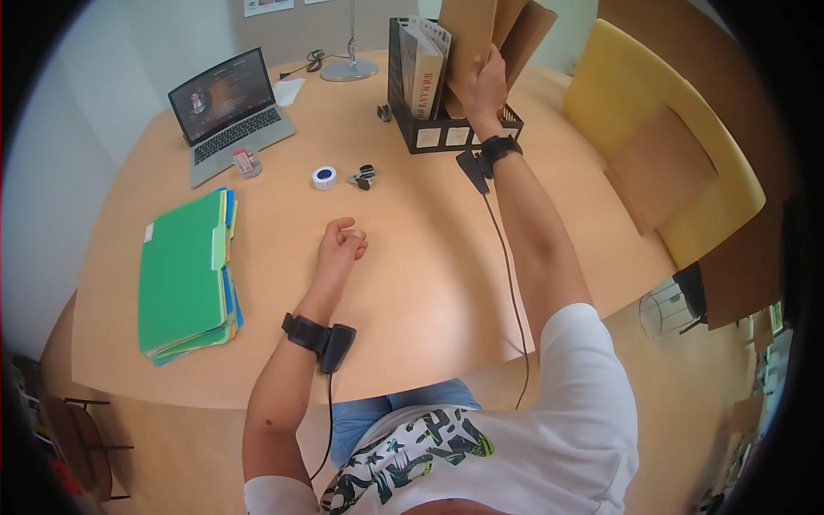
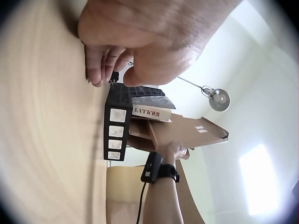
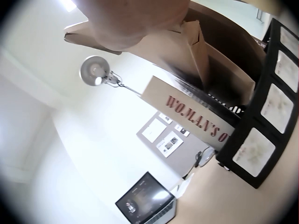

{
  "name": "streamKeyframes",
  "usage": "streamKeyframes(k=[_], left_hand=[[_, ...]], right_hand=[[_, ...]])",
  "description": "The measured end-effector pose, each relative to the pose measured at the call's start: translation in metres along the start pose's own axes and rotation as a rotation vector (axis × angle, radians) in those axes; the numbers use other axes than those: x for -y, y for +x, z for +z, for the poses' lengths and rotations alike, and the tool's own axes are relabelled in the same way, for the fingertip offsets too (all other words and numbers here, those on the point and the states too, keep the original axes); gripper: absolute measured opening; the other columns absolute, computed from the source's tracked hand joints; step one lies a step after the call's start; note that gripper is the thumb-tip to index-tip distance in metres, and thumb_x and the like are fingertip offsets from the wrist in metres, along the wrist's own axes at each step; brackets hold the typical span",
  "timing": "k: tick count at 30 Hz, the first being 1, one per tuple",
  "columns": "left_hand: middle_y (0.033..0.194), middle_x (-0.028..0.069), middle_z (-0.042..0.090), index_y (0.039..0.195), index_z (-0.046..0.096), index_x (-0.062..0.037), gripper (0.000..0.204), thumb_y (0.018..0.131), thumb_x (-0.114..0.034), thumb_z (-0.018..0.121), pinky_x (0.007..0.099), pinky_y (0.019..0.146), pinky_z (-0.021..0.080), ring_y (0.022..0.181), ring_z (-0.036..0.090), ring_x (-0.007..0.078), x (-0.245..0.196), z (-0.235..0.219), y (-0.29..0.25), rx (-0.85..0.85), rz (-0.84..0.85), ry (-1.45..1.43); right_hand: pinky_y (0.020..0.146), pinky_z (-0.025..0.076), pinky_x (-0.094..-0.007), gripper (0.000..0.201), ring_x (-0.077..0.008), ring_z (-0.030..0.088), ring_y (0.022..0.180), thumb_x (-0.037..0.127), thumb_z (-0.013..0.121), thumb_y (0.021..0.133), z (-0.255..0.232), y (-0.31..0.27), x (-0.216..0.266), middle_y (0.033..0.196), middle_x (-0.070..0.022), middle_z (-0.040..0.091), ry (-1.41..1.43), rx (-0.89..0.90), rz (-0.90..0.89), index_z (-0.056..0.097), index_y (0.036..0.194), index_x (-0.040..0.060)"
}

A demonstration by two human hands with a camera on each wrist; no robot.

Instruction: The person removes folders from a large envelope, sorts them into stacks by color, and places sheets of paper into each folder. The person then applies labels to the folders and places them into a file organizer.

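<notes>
My right hand (image 1: 486, 84) grips a brown cardboard file holder (image 1: 468, 39) at the black desk organizer (image 1: 415, 137). The holder stands upright among other brown cardboard pieces (image 1: 528, 43), its lower end hidden behind the organizer's front. In the right wrist view, the hand covers part of the cardboard (image 3: 163, 49). Left of it in the organizer stands a thick book (image 1: 424, 86) with red lettering. My left hand (image 1: 336, 251) rests low over the table, fingers loosely curled, nothing held. It is nearest to a binder clip (image 1: 364, 177) and a round white device (image 1: 324, 178).
A stack of green folders (image 1: 184, 266) lies on the table's left side, with a laptop (image 1: 227, 112) behind it. Beside the laptop sits a small clear box (image 1: 246, 163). A lamp base (image 1: 348, 69) stands at the back. At right is a yellow chair (image 1: 687, 103).
</notes>
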State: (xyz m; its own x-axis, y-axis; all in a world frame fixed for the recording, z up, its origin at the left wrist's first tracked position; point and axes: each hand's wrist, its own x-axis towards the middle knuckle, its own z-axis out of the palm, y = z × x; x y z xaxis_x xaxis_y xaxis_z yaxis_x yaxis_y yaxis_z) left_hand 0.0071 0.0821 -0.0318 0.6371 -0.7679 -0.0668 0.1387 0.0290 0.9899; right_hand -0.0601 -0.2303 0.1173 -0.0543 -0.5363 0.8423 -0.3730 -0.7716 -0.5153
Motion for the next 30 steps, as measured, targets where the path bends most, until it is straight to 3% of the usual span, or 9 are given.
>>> streamKeyframes(k=[3, 9, 12, 18, 22, 24, 26, 28, 30], left_hand=[[0.091, 0.0062, 0.058, 0.123, 0.042, 0.001, 0.035, 0.092, -0.012, 0.053, 0.0222, 0.073, 0.048, 0.081, 0.058, 0.0107, 0.0, -0.001, 0.0, 0.0, 0.002, -0.021], [0.096, 0.0071, 0.059, 0.124, 0.042, 0.001, 0.036, 0.093, -0.013, 0.053, 0.0234, 0.077, 0.048, 0.084, 0.058, 0.0108, 0.004, -0.003, 0.003, 0.032, -0.002, 0.012], [0.096, 0.0071, 0.059, 0.124, 0.043, 0.0014, 0.036, 0.093, -0.013, 0.053, 0.0235, 0.077, 0.048, 0.085, 0.057, 0.0109, 0.003, -0.002, 0.001, 0.046, 0.007, 0.021], [0.095, 0.0069, 0.058, 0.123, 0.044, 0.0001, 0.035, 0.092, -0.012, 0.055, 0.0239, 0.076, 0.048, 0.085, 0.057, 0.0112, 0.014, -0.006, 0.006, 0.07, 0.057, 0.037], [0.094, 0.0065, 0.058, 0.121, 0.046, -0.0018, 0.033, 0.091, -0.011, 0.055, 0.0247, 0.072, 0.048, 0.081, 0.057, 0.012, 0.033, -0.008, 0.017, 0.058, 0.127, 0.091], [0.094, 0.0065, 0.057, 0.12, 0.046, -0.0022, 0.032, 0.091, -0.011, 0.055, 0.0251, 0.069, 0.048, 0.079, 0.057, 0.012, 0.041, -0.009, 0.022, 0.05, 0.179, 0.129], [0.095, 0.0066, 0.057, 0.12, 0.047, -0.0019, 0.032, 0.091, -0.013, 0.055, 0.0255, 0.069, 0.049, 0.079, 0.058, 0.0129, 0.043, -0.008, 0.024, 0.029, 0.182, 0.205], [0.096, 0.007, 0.057, 0.12, 0.047, -0.0018, 0.033, 0.091, -0.014, 0.055, 0.0256, 0.07, 0.049, 0.08, 0.059, 0.0133, 0.028, -0.009, 0.017, -0.04, 0.352, 0.298], [0.096, 0.0074, 0.057, 0.12, 0.048, -0.002, 0.034, 0.09, -0.015, 0.057, 0.0261, 0.072, 0.049, 0.082, 0.059, 0.0137, 0.011, -0.009, 0.011, -0.16, 0.513, 0.372]], right_hand=[[0.087, 0.046, -0.0471, 0.045, -0.039, 0.055, 0.107, 0.037, 0.05, 0.089, 0.019, -0.016, -0.018, 0.12, -0.0208, 0.052, -0.162, 0.164, 0.115, 0.05, 0.124, 0.0079], [0.078, 0.05, -0.0464, 0.032, -0.035, 0.064, 0.089, 0.034, 0.052, 0.087, -0.002, -0.041, -0.034, 0.093, -0.0175, 0.067, -0.314, 0.346, 0.182, 0.064, 0.101, 0.0078], [0.072, 0.051, -0.0464, 0.028, -0.0346, 0.066, 0.079, 0.033, 0.055, 0.086, 0.011, -0.05, -0.064, 0.08, -0.0161, 0.068, -0.287, 0.238, 0.075, 0.067, 0.091, 0.0082], [0.073, 0.051, -0.0458, 0.025, -0.036, 0.065, 0.085, 0.032, 0.061, 0.085, 0.03, -0.053, -0.074, 0.086, -0.0187, 0.068, -0.273, 0.259, 0.086, 0.067, 0.095, 0.0094], [0.074, 0.05, -0.0411, 0.033, -0.0298, 0.064, 0.08, 0.034, 0.066, 0.082, 0.038, -0.082, -0.079, 0.084, -0.0165, 0.065, 0.071, 0.114, 0.212, 0.061, 0.095, 0.0032], [0.064, 0.048, -0.0328, 0.027, -0.0197, 0.06, 0.067, 0.027, 0.066, 0.083, 0.03, -0.11, -0.069, 0.074, -0.0079, 0.06, 0.237, 0.177, 0.131, 0.058, 0.093, 0.0027], [0.056, 0.043, -0.0241, 0.019, -0.0098, 0.054, 0.06, 0.019, 0.064, 0.086, 0.001, -0.134, -0.045, 0.071, -0.0012, 0.056, 0.465, 0.721, 0.36, 0.058, 0.095, 0.0033], [0.052, 0.038, -0.0193, 0.015, -0.004, 0.049, 0.057, 0.016, 0.062, 0.088, -0.04, -0.151, -0.003, 0.07, 0.0023, 0.054, 0.463, 1.194, 0.368, 0.059, 0.094, 0.0029], [0.054, 0.039, -0.0197, 0.013, -0.0039, 0.049, 0.059, 0.014, 0.061, 0.088, -0.065, -0.168, 0.012, 0.07, 0.0025, 0.054, 0.483, 1.362, 0.342, 0.06, 0.094, 0.0023]])
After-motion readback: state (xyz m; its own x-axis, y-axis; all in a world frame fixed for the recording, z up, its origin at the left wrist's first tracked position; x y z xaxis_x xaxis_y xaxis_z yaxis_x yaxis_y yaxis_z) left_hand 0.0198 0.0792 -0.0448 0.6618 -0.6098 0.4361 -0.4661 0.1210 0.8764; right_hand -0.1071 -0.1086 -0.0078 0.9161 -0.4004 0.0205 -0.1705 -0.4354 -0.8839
